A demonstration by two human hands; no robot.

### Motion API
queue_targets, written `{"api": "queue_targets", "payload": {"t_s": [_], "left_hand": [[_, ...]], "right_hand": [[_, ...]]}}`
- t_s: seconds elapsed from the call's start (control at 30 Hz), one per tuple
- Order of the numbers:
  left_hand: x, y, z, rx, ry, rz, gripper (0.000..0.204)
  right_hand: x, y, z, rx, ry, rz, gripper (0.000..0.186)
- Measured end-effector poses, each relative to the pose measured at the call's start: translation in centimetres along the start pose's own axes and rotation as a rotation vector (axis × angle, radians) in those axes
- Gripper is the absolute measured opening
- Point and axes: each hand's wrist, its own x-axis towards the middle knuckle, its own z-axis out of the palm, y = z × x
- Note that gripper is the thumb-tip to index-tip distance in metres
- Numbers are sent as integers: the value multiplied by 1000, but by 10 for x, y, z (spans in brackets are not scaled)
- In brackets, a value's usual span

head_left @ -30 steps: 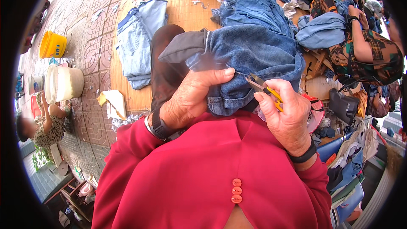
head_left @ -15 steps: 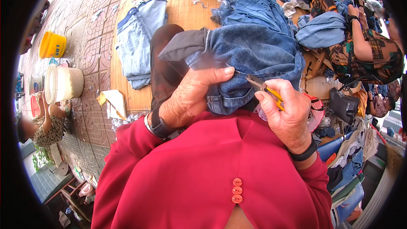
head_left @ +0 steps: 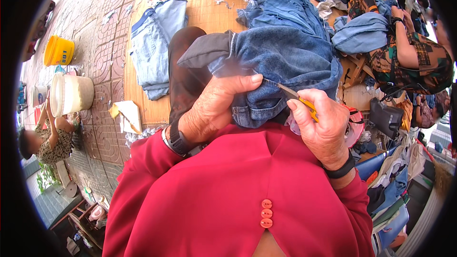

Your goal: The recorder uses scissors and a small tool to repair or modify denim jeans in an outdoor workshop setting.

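Note:
Blue denim jeans (head_left: 290, 50) with a dark grey patch of cloth lie bunched over my lap. My left hand (head_left: 214, 100) is closed on the denim, thumb stretched along the top and the other fingers hidden beneath the cloth. A pair of yellow-handled thread snips (head_left: 309, 108) is gripped in my right hand (head_left: 326, 126), between thumb and fingers. Their metal blades point left at the seam beside my left thumb and look nearly closed together. Whether the tips touch a thread is too small to tell.
Light blue jeans (head_left: 152, 45) lie folded on the wooden board (head_left: 204, 7), among scraps of thread. On the left pavement are a yellow bucket (head_left: 59, 51) and a white bucket (head_left: 76, 94), beside a seated person (head_left: 50, 138). Another person in patterned clothes (head_left: 409, 62) handles denim at right.
The snips' blades were apart and have come together. My right fingers have squeezed in slightly; the left hand and the jeans have barely moved.

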Motion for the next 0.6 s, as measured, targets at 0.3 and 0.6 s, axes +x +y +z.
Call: {"api": "queue_targets", "payload": {"t_s": [0.3, 0.6], "left_hand": [[1, 0, -3, -34, -57, -13, 27], [3, -2, -5, 33, -26, 36, 29]], "right_hand": [[-4, -3, -4, 184, 5, 204, 20], [-4, -1, -1, 100, -28, 130, 20]]}}
